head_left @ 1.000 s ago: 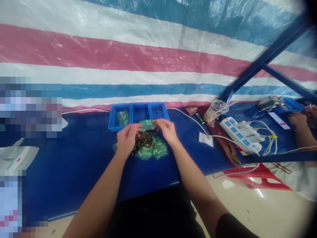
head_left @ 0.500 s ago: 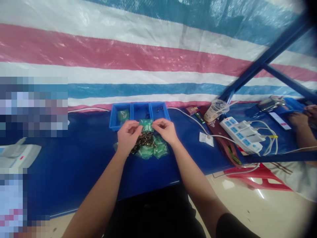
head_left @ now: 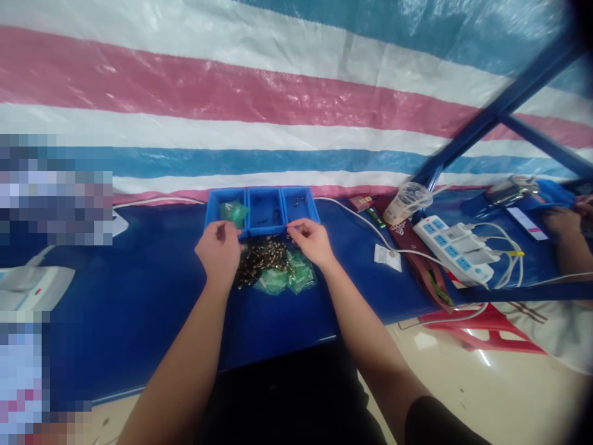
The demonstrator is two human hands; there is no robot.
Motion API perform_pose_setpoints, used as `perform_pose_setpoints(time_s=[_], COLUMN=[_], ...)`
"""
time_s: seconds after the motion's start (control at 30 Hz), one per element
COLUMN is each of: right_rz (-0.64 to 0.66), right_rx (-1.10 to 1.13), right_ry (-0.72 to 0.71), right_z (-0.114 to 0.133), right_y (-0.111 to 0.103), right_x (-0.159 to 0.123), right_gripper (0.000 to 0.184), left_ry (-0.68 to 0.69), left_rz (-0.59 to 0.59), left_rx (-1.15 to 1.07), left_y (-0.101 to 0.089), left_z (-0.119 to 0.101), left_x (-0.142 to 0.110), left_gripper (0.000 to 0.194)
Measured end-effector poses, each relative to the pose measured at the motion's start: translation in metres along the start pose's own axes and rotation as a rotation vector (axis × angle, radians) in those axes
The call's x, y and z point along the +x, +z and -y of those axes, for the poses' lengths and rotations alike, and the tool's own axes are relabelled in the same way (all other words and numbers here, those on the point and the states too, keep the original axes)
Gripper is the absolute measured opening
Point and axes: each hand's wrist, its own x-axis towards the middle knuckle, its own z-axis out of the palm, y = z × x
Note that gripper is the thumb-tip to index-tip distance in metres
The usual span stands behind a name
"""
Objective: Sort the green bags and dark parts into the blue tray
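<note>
My left hand (head_left: 218, 253) is at the front edge of the left blue bin (head_left: 214, 203), its fingers loosely curled and apart, with nothing visible in them. Inside that bin lies a green-tinted plastic bag (head_left: 234, 213), just beyond those fingertips. My right hand (head_left: 311, 242) hovers by the front of the right blue bin (head_left: 311, 204), thumb and finger pinched together; whatever they hold is too small to make out. Between my hands sits a pile of small brass-coloured metal parts (head_left: 264, 256). More green plastic bags (head_left: 273, 281) lie in front and to its right.
The middle blue bin (head_left: 264, 207) holds a few dark pieces. To the right are a plastic cup (head_left: 403, 207), a white packet (head_left: 388, 257), a power strip (head_left: 451, 250) with cables, and a phone (head_left: 527, 222) near another person's hand (head_left: 563, 222). Another power strip (head_left: 37, 287) is at left.
The green bag held between both hands has left them, and a bag now fills more of the left bin. My left hand has moved left, away from my right, which stays nearly in place.
</note>
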Motion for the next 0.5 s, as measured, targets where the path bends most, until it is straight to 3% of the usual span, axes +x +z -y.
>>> perform_pose_setpoints(time_s=[0.1,0.17,0.37,0.5], right_rz=[0.033,0.101,0.311,0.328], right_rx=[-0.136,-0.259,-0.537,-0.609], right_ry=[-0.015,-0.026,-0.021,-0.026], right_z=[-0.003,-0.004,-0.003,-0.002], right_y=[-0.002,-0.005,-0.011,-0.009], right_x=[0.000,-0.001,-0.003,-0.003], right_gripper=[0.025,0.023,0.024,0.028], left_ry=[0.062,0.085,0.034,0.053], left_rz=[-0.022,0.037,0.130,0.151], left_rx=[0.097,0.117,0.146,0.083], left_y=[-0.002,-0.001,0.003,0.002], left_z=[-0.002,-0.004,-0.001,0.003], left_x=[0.000,-0.001,0.000,0.002], left_gripper=[0.026,0.028,0.030,0.029])
